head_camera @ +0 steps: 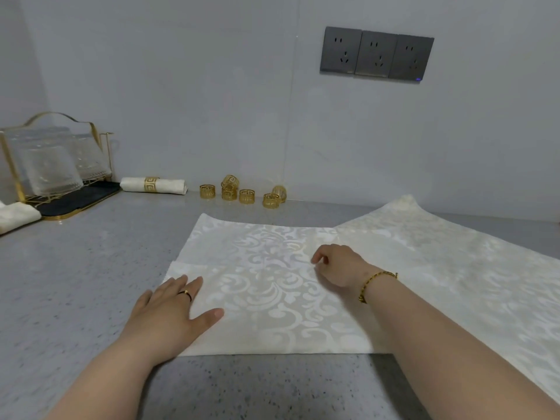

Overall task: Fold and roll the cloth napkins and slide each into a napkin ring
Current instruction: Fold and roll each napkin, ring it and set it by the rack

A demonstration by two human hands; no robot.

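A cream damask napkin (272,286) lies folded flat on the grey counter in front of me. My left hand (172,310) rests flat on its left edge, fingers straight. Over the napkin's right half sits my right hand (336,265), its fingers curled downward onto the cloth; whether it pinches the fabric cannot be told. Several gold napkin rings (242,194) stand by the back wall. One rolled napkin in a gold ring (153,185) lies left of them.
More cream cloth (454,268) is spread on the right, partly under the folded napkin. A gold wire rack with glass plates (51,165) stands on a dark tray at the far left. Another folded cloth (16,216) lies at the left edge. Sockets (375,54) are on the wall.
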